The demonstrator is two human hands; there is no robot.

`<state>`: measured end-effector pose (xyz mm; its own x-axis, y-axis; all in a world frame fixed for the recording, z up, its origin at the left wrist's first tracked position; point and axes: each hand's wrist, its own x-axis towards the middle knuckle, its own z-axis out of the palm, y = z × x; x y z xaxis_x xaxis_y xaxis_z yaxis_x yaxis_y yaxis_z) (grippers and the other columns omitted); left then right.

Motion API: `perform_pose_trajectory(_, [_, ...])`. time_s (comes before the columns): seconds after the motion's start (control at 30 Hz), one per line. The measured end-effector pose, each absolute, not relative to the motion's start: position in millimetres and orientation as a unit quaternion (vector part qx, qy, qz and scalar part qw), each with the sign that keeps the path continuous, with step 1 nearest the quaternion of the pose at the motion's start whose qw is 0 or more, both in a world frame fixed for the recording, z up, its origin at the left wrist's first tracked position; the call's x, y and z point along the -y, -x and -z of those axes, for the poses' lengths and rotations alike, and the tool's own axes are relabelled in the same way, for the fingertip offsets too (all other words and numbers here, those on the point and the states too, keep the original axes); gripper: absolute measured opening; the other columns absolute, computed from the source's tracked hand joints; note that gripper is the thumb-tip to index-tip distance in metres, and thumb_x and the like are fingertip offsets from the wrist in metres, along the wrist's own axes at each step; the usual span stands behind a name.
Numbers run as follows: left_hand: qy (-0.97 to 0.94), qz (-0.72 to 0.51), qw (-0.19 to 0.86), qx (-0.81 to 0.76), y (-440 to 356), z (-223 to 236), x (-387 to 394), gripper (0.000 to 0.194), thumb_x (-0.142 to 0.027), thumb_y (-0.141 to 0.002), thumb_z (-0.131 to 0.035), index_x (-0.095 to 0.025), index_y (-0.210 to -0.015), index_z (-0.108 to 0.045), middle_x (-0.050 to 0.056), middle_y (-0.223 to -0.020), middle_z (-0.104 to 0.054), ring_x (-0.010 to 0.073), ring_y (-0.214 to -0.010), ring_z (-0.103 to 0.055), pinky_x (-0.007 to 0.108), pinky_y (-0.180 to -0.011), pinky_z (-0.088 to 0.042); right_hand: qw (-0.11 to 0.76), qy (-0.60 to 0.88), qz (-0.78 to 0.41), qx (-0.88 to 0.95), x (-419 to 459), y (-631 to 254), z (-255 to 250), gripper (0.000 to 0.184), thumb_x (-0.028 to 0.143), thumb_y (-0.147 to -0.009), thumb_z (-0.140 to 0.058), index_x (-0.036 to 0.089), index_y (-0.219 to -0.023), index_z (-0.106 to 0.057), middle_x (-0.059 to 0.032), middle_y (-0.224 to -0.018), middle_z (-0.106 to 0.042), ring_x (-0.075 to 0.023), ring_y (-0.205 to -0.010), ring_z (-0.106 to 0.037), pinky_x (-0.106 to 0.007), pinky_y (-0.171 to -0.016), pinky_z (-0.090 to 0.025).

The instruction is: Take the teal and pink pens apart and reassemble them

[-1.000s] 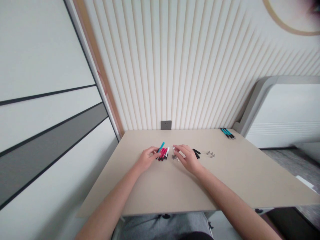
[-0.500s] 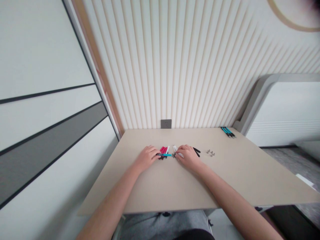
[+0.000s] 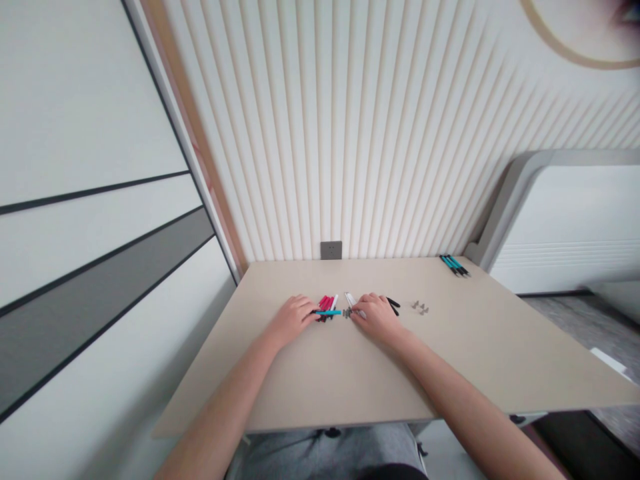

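Note:
My left hand (image 3: 294,316) is closed on a blue pen barrel (image 3: 330,313) with a black end, which points right, level above the table. Behind and below it lie pink-red pen parts (image 3: 326,301), a white one (image 3: 335,301) and several small black pieces (image 3: 327,318). My right hand (image 3: 373,311) rests on the table with its fingertips pinched together by some small grey metal pieces (image 3: 346,313). What sits between those fingertips is too small to make out. White pen parts (image 3: 349,298) lie partly hidden under this hand, and black ones (image 3: 393,303) show beyond it.
Several grey metal clips or tips (image 3: 421,307) lie to the right of my right hand. At the back right corner of the table (image 3: 350,380) are several blue and black pens (image 3: 455,266). A ribbed wall with a socket (image 3: 331,251) stands behind; a white cabinet is at left.
The view has shifted slightly. Both hands stay nearly where they were, the left still holding the blue pen barrel and the right still at the small grey pieces.

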<state>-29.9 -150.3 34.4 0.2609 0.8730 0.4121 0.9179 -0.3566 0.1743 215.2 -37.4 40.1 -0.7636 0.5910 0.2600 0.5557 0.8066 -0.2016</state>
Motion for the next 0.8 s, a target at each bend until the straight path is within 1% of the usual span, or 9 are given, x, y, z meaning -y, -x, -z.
perform_pose_trajectory(0.27, [0.794, 0.217, 0.048, 0.565, 29, -35, 150, 0.018, -0.031, -0.094, -0.054, -0.019, -0.102, -0.066, 0.006, -0.098, -0.069, 0.0197, -0.091, -0.059, 0.033, -0.082, -0.043, 0.145, 0.346, -0.025, 0.927, 41, -212, -39, 0.023, 0.031, -0.089, -0.055, 0.019, -0.080, -0.072, -0.0090, -0.087, -0.069, -0.0243, -0.092, -0.058, -0.034, -0.077, -0.034])
perform_pose_trajectory(0.5, [0.794, 0.223, 0.041, 0.564, 28, -35, 151, 0.019, -0.032, -0.095, -0.052, -0.019, -0.100, -0.066, 0.006, -0.095, -0.068, 0.0200, -0.091, -0.059, 0.034, -0.082, -0.043, 0.144, 0.401, 0.027, 0.904, 53, -199, -32, 0.025, 0.021, -0.091, -0.050, 0.014, -0.078, -0.070, -0.0142, -0.089, -0.069, -0.0251, -0.089, -0.060, -0.036, -0.078, -0.036])
perform_pose_trajectory(0.67, [0.791, 0.237, 0.035, 0.562, 28, -36, 151, 0.018, -0.032, -0.094, -0.054, -0.020, -0.099, -0.066, 0.006, -0.094, -0.068, 0.0197, -0.090, -0.059, 0.033, -0.081, -0.044, 0.145, 0.419, 0.010, 0.896, 54, -198, -33, 0.025, 0.019, -0.091, -0.049, 0.013, -0.078, -0.071, -0.0145, -0.088, -0.068, -0.0250, -0.085, -0.064, -0.035, -0.077, -0.038])
perform_pose_trajectory(0.8, [0.790, 0.242, 0.035, 0.562, 28, -36, 152, 0.018, -0.031, -0.094, -0.054, -0.020, -0.101, -0.066, 0.007, -0.097, -0.068, 0.0195, -0.091, -0.060, 0.033, -0.081, -0.044, 0.188, 0.426, -0.015, 0.885, 47, -204, -35, 0.025, 0.021, -0.092, -0.050, 0.015, -0.079, -0.070, -0.0135, -0.085, -0.069, -0.0230, -0.082, -0.065, -0.031, -0.074, -0.040])
